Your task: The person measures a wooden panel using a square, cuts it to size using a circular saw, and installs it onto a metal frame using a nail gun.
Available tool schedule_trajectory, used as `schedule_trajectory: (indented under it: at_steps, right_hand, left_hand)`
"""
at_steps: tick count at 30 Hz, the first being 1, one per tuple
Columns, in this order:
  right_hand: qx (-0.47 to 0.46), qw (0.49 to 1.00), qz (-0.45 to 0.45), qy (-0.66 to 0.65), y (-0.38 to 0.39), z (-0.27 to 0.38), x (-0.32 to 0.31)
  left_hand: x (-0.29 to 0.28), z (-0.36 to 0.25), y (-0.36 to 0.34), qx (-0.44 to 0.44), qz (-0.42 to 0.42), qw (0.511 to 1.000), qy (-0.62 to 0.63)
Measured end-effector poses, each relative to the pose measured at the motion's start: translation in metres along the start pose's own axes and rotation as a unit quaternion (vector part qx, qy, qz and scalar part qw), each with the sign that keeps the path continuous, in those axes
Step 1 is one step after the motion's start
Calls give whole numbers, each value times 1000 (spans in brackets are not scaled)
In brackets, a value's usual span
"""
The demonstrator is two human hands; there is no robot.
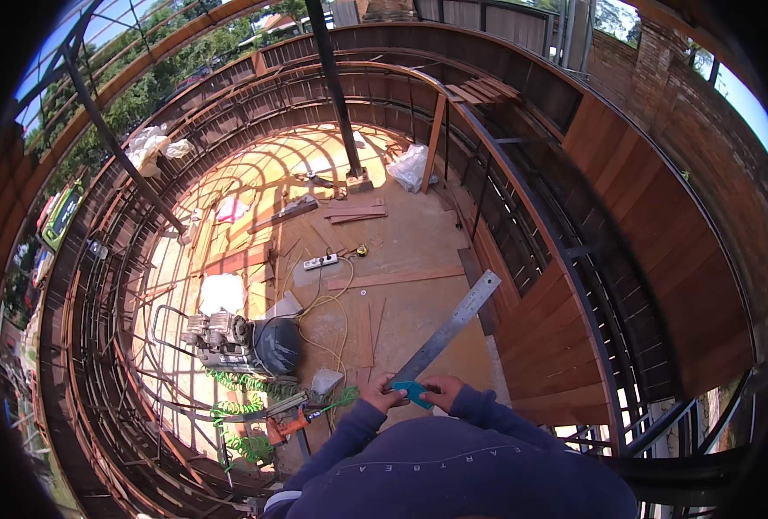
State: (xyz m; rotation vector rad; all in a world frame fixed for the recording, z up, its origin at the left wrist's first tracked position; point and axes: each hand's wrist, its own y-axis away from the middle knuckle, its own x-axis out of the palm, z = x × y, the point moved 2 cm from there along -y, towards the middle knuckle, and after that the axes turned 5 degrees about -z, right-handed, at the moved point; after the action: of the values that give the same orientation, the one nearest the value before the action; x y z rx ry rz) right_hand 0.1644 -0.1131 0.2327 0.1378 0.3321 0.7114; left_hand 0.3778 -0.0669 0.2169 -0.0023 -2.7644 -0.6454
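Note:
Both of my hands are raised in front of my dark blue sweatshirt at the lower middle. A long steel ruler with a teal head angles away from me toward the upper right. My left hand is closed round the left part of the teal head and the ruler's near end. My right hand pinches the right side of the teal head. Below and left of my hands, an orange tool lies among coiled green hose.
An air compressor stands left. A power strip, yellow cord, tape measure and loose boards lie on the floor. A black post rises ahead. Curved slatted walls surround me; wood panelling runs along the right.

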Motion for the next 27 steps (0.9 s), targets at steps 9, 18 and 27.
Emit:
schedule_trajectory:
  at_steps: [9,18,27]
  right_hand:
    - [24,991,-45,123,-115,-34,-173]
    - [-27,976,3,218,-247,16,-288]
    - [-34,974,-130,182,-378,21,-372]
  left_hand:
    - [62,-58,-213,93,70,977,-181]
    - [62,-119,-341,83,54,984,-145]
    - [38,-196,-523,48,110,982,-143]
